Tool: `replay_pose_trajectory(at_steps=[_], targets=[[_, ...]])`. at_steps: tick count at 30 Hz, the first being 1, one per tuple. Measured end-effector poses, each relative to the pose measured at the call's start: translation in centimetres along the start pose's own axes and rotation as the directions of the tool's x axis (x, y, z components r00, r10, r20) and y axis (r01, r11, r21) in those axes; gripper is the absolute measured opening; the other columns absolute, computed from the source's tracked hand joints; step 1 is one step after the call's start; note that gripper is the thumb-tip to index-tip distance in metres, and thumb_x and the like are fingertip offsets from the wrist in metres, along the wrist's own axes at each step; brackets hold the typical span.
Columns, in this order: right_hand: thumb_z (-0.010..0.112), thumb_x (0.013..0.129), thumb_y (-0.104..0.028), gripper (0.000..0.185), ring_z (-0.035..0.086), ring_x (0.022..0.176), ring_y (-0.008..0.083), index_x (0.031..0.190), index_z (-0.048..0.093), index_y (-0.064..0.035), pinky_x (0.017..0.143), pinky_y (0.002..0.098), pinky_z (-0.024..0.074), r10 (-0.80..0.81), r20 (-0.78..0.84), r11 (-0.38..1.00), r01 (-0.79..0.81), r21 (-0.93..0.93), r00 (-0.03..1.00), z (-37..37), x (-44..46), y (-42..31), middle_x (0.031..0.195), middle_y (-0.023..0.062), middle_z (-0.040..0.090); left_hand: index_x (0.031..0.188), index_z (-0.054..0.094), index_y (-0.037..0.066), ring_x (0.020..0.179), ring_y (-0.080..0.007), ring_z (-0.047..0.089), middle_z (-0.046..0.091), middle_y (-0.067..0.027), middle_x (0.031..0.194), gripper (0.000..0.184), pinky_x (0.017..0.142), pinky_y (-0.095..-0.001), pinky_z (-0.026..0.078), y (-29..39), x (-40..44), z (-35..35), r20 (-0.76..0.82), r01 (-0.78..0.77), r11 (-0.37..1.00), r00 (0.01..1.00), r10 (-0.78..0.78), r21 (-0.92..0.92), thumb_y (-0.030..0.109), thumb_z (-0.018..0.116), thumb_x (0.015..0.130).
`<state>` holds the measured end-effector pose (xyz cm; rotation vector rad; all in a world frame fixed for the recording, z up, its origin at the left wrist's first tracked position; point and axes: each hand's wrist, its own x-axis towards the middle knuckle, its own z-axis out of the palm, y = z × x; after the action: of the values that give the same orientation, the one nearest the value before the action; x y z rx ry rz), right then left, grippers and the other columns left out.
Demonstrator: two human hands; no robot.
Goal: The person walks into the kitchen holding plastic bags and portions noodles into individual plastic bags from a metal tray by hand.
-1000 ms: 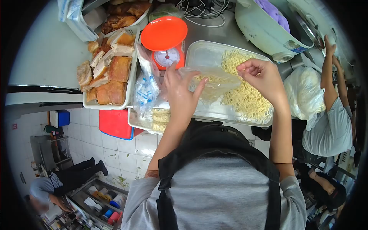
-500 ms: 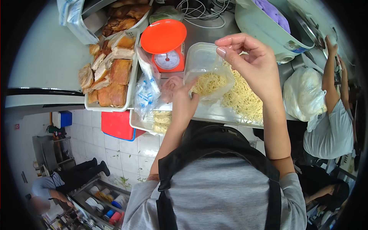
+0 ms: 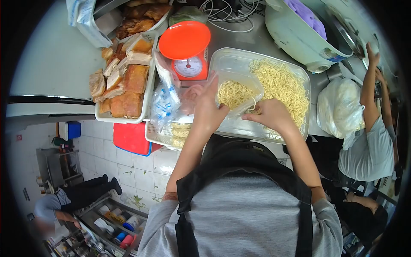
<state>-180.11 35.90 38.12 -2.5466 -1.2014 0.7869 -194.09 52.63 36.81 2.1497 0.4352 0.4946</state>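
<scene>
A clear plastic bag with yellow noodles in it lies over the left part of a metal tray. My left hand is at the bag's left side, closed on its edge. At the bag's lower right, my right hand has its fingers curled around a few noodle strands. Loose noodles cover the right part of the tray. Behind my left hand stands an orange scale.
Left of the scale sits a basket of roasted meat, with a bag with blue print beside it. A large pale green tub stands back right, near a full white bag. Other people work at both sides.
My right hand has come down from above the tray to the lower right of the bag, and its fingers now hold strands. My left hand stays at the bag's left side.
</scene>
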Motion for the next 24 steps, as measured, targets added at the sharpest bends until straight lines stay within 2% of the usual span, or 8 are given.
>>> replay_pose_trajectory(at_steps=[2, 5, 8, 12, 18, 20, 22, 24], targets=[[0.069, 0.082, -0.035, 0.036, 0.065, 0.065, 0.0333, 0.088, 0.070, 0.0004, 0.062, 0.0392, 0.0508, -0.034, -0.247, 0.981, 0.079, 0.176, 0.969, 4.0, 1.2, 2.1, 0.071, 0.0184, 0.066, 0.143, 0.032, -0.006, 0.134, -0.0387, 0.039, 0.036, -0.0271, 0.146, 0.084, 0.106, -0.0356, 0.038, 0.3, 0.2, 0.2, 0.025, 0.005, 0.998, 1.000, -0.007, 0.064, -0.005, 0.063, 0.065], [0.068, 0.083, -0.031, 0.031, 0.063, 0.062, 0.0313, 0.092, 0.069, -0.0018, 0.061, 0.0393, 0.0491, 0.042, -0.237, 0.923, 0.053, 0.380, 0.971, 0.7, 0.1, -0.1, 0.071, 0.0184, 0.065, 0.145, 0.029, -0.005, 0.133, -0.0388, 0.039, 0.035, -0.0262, 0.148, 0.087, 0.106, -0.0365, 0.038, 0.8, 0.4, -0.6, 0.111, 0.034, 0.995, 0.993, -0.043, 0.089, -0.005, 0.064, 0.065], [0.069, 0.083, -0.027, 0.025, 0.062, 0.060, 0.0297, 0.089, 0.069, -0.0027, 0.060, 0.0395, 0.0483, -0.081, -0.317, 0.864, 0.225, 0.451, 0.945, -4.7, -1.6, -4.1, 0.069, 0.0170, 0.065, 0.147, 0.034, 0.003, 0.120, -0.0338, 0.053, 0.056, -0.0255, 0.127, 0.090, 0.106, -0.0383, 0.033, 0.1, 0.5, -0.5, 0.062, -0.002, 0.994, 0.998, -0.004, 0.110, 0.002, 0.067, 0.062], [0.072, 0.083, -0.022, 0.018, 0.047, 0.045, 0.0193, 0.087, 0.072, -0.0048, 0.049, 0.0281, 0.0407, -0.366, -0.388, 0.901, 0.426, 0.079, 0.846, -6.4, -0.4, -4.9, 0.056, 0.0067, 0.057, 0.148, 0.033, 0.004, 0.120, -0.0345, 0.054, 0.056, -0.0246, 0.128, 0.092, 0.106, -0.0402, 0.034, 0.0, 0.8, -0.6, 0.074, -0.024, 0.999, 0.997, 0.021, 0.039, 0.003, 0.068, 0.062], [0.074, 0.076, -0.024, 0.015, 0.065, 0.067, 0.0292, 0.079, 0.073, -0.0100, 0.065, 0.0393, 0.0529, -0.332, -0.447, 0.932, 0.363, -0.017, 0.831, -5.9, 2.3, -4.5, 0.079, 0.0114, 0.068, 0.148, 0.032, 0.006, 0.122, -0.0346, 0.052, 0.051, -0.0226, 0.137, 0.092, 0.107, -0.0410, 0.032, -0.5, 0.3, -1.1, 0.070, -0.068, 0.995, 0.996, 0.063, 0.070, 0.003, 0.066, 0.063], [0.072, 0.074, -0.018, 0.009, 0.066, 0.069, 0.0309, 0.079, 0.074, -0.0097, 0.068, 0.0396, 0.0540, -0.596, -0.559, 0.791, 0.541, -0.286, 0.577, -4.4, 4.2, -3.7, 0.081, 0.0113, 0.068, 0.149, 0.032, 0.008, 0.122, -0.0348, 0.052, 0.049, -0.0222, 0.139, 0.092, 0.107, -0.0410, 0.032, -0.8, 0.2, -1.2, 0.066, -0.077, 0.995, 0.995, 0.073, 0.068, 0.003, 0.066, 0.063], [0.068, 0.073, -0.010, 0.011, 0.066, 0.071, 0.0318, 0.081, 0.075, -0.0095, 0.072, 0.0395, 0.0547, -0.669, -0.495, 0.736, 0.585, -0.339, 0.555, -3.1, 6.5, -1.8, 0.082, 0.0119, 0.069, 0.149, 0.032, 0.009, 0.122, -0.0363, 0.052, 0.048, -0.0227, 0.139, 0.091, 0.107, -0.0412, 0.033, -1.0, 0.4, -1.2, 0.119, -0.054, 0.994, 0.992, 0.042, 0.098, 0.000, 0.063, 0.064], [0.063, 0.071, -0.001, 0.022, 0.067, 0.072, 0.0319, 0.086, 0.076, -0.0094, 0.076, 0.0389, 0.0550, -0.559, -0.289, 0.829, 0.530, -0.178, 0.777, -3.1, 7.9, -1.0, 0.082, 0.0130, 0.069, 0.149, 0.032, 0.011, 0.120, -0.0354, 0.054, 0.049, -0.0218, 0.139, 0.090, 0.105, -0.0406, 0.036, -1.2, 0.8, -1.9, 0.205, -0.073, 0.987, 0.978, 0.043, 0.141, -0.003, 0.061, 0.065]])
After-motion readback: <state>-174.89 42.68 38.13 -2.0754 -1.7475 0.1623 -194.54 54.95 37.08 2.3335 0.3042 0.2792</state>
